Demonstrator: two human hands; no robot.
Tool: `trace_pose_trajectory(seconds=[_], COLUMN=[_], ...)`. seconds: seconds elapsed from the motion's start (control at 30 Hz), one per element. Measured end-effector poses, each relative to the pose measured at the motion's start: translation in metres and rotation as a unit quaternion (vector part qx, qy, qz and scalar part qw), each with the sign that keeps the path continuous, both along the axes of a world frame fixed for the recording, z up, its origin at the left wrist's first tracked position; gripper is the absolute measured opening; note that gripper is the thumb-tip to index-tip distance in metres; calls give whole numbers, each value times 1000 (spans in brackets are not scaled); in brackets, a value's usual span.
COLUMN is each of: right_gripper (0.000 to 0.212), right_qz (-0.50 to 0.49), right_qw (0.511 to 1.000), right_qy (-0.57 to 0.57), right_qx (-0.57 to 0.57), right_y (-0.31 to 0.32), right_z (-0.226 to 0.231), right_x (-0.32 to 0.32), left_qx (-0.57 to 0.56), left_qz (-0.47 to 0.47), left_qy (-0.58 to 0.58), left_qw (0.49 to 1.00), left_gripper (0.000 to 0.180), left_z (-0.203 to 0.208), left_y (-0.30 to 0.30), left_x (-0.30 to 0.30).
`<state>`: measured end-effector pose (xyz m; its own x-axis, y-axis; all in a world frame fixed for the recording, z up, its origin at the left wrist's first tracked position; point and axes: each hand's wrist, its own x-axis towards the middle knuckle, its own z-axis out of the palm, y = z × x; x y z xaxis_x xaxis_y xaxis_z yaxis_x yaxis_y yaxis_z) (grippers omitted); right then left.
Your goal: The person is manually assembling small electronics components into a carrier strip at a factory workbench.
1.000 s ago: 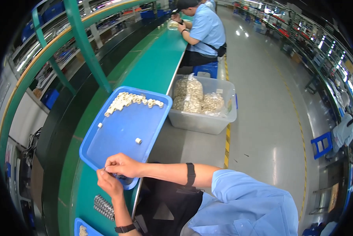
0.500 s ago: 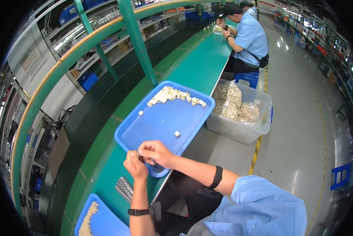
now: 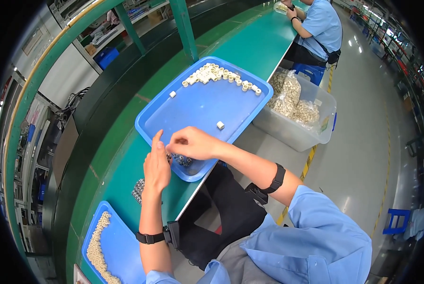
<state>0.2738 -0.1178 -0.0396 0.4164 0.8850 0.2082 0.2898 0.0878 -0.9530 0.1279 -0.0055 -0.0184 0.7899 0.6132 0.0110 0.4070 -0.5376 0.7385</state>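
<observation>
My left hand [image 3: 157,166] is raised over the near end of a large blue tray [image 3: 200,102]. Its index finger points up, and the other fingers seem folded by a small dark piece, mostly hidden. Close on its right, my right hand [image 3: 193,143] is closed in a pinch, its fingertips turned toward the left hand; whatever they hold is too small to make out. Beneath the hands, dark metal parts [image 3: 182,160] lie in the tray's near corner. Cream cylindrical parts [image 3: 207,73] crowd the tray's far end, and a single cream cylinder [image 3: 220,125] sits nearer.
Left of my left wrist, small metal parts [image 3: 138,190] are heaped on the green bench [image 3: 122,175]. A second blue tray [image 3: 126,253] with small cream rings [image 3: 97,251] stands nearest me. Right of the bench, a clear bin [image 3: 292,135] holds bagged parts. A co-worker [image 3: 320,28] sits farther along.
The view has tilted down, so the trays sit higher. My hands, earlier pinched together around a small dark piece, have come slightly apart, and the left index finger has straightened.
</observation>
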Motion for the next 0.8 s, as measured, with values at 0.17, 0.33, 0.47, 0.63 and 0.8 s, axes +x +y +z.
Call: trace_pose_trajectory(seconds=[0.17,0.33,0.47,0.63,0.8], right_gripper=[18,15,16,17,17], right_qz=[105,119,188,155,61], right_qw=[987,967,871,884,991], right_qy=[122,226,453,440,26], right_qx=[-15,0,33,10,-118], right_y=[-1,-7,-4,-8,-15], right_z=[4,3,-18,-24,0], right_x=[-6,0,-6,1,6], left_qx=[-14,79,-35,-81,24], left_qz=[-7,-76,-76,-50,-3], left_qy=[-79,-32,-116,-135,-110], left_qw=[997,993,990,986,994], left_gripper=[61,52,51,50,53], left_z=[1,-1,-14,-25,-30], left_y=[-11,-8,-11,-13,-12], left_x=[-4,-14,-16,-14,-9])
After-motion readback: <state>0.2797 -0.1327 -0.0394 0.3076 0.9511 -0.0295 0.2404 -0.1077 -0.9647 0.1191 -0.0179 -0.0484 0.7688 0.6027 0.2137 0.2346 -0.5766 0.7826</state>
